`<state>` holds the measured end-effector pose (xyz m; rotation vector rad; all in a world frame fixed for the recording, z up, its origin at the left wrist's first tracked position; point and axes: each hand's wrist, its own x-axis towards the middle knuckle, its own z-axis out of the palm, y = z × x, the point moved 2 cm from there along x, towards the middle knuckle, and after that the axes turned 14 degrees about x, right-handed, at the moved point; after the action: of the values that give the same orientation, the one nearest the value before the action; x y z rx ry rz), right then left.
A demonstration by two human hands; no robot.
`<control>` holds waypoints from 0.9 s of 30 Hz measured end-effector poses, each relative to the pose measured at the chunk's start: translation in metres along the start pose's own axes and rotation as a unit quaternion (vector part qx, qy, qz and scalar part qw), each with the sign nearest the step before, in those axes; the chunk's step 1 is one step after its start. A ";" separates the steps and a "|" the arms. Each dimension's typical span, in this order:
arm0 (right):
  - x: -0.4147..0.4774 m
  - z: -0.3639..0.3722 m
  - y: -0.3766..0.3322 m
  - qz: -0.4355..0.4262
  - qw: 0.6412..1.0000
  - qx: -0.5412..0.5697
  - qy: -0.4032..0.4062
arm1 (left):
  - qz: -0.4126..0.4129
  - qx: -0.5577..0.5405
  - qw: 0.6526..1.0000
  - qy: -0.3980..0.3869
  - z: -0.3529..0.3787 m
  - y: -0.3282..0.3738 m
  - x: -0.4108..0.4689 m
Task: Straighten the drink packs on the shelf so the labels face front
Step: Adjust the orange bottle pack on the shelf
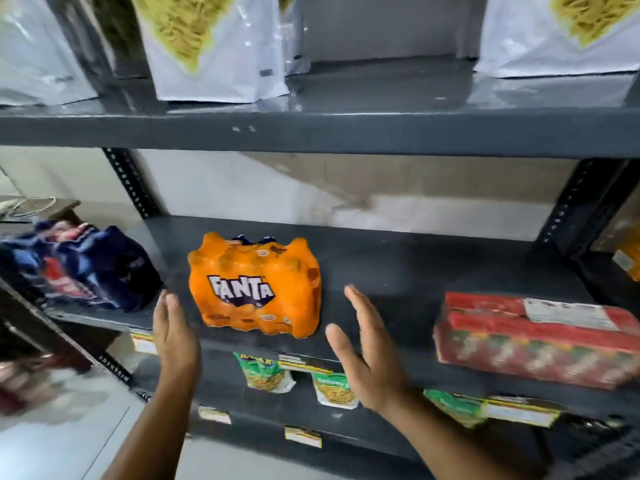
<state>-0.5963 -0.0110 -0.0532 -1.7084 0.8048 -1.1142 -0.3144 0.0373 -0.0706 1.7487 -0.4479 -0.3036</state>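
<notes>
An orange Fanta pack stands upright on the dark grey middle shelf, its white logo facing me. My left hand is open just left of the pack and slightly in front of it, palm turned inward. My right hand is open to the right of the pack, fingers spread, a short gap from it. Neither hand touches the pack. A dark blue drink pack sits at the shelf's left end, turned at an angle. A red drink pack lies at the right, its white label panel on top.
Large white noodle bags stand on the upper shelf. Green snack packets and price tags hang along the lower shelf. Perforated black uprights frame the bay. A blurred object sits at the far left edge.
</notes>
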 end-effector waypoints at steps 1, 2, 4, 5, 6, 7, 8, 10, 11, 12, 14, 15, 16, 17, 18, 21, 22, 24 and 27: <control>0.013 0.020 0.004 0.038 0.999 0.024 0.022 | -0.026 0.003 0.999 -0.033 0.000 0.004 0.019; 0.025 0.032 0.009 0.073 0.995 0.051 0.049 | -0.030 0.013 0.997 -0.072 0.004 0.007 0.033; 0.047 0.054 0.019 0.114 0.984 0.096 0.098 | -0.019 0.029 0.989 -0.145 0.011 0.009 0.057; 0.054 0.056 0.025 0.121 0.979 0.117 0.117 | -0.036 0.013 0.981 -0.189 0.017 0.010 0.059; 0.061 0.064 0.030 0.123 0.974 0.139 0.130 | -0.042 0.003 0.976 -0.213 0.017 0.008 0.066; 0.063 0.068 0.036 0.124 0.970 0.157 0.136 | -0.041 -0.004 0.972 -0.230 0.019 0.004 0.069; 0.065 0.077 0.041 0.128 0.968 0.169 0.136 | -0.032 -0.006 0.969 -0.244 0.019 -0.002 0.075; 0.061 0.090 0.046 0.132 0.965 0.184 0.130 | -0.008 0.010 0.963 -0.271 0.017 -0.006 0.077; 0.061 0.097 0.049 0.135 0.962 0.191 0.138 | 0.001 0.023 0.958 -0.286 0.016 -0.009 0.080; 0.061 0.101 0.049 0.137 0.959 0.197 0.152 | 0.005 0.031 0.954 -0.299 0.016 -0.012 0.082; 0.060 0.106 0.048 0.143 0.952 0.203 0.181 | 0.000 0.034 0.949 -0.315 0.017 -0.018 0.084; 0.059 0.107 0.047 0.146 0.949 0.204 0.193 | -0.002 0.026 0.948 -0.316 0.018 -0.019 0.085; 0.056 0.107 0.047 0.149 0.946 0.202 0.206 | -0.003 0.020 0.947 -0.322 0.019 -0.020 0.084; 0.055 0.107 0.047 0.151 0.944 0.201 0.212 | 0.000 0.018 0.942 -0.334 0.019 -0.020 0.083; 0.053 0.106 0.047 0.153 0.943 0.197 0.222 | 0.001 0.017 0.938 -0.346 0.020 -0.019 0.080; 0.050 0.099 0.046 0.151 0.936 0.205 0.244 | 0.006 0.008 0.924 -0.383 0.021 -0.020 0.070; 0.049 0.097 0.046 0.154 0.935 0.201 0.249 | 0.008 0.003 0.922 -0.388 0.020 -0.022 0.069; 0.047 0.094 0.047 0.156 0.936 0.194 0.250 | 0.016 -0.005 0.920 -0.390 0.020 -0.024 0.068; 0.048 0.092 0.051 0.165 0.940 0.183 0.236 | 0.025 -0.005 0.921 -0.390 0.020 -0.023 0.069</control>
<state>-0.4950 -0.0403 -0.1010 -0.9634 1.0556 -1.3521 -0.2584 -0.0075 -0.0949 1.5477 -1.0533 -0.9751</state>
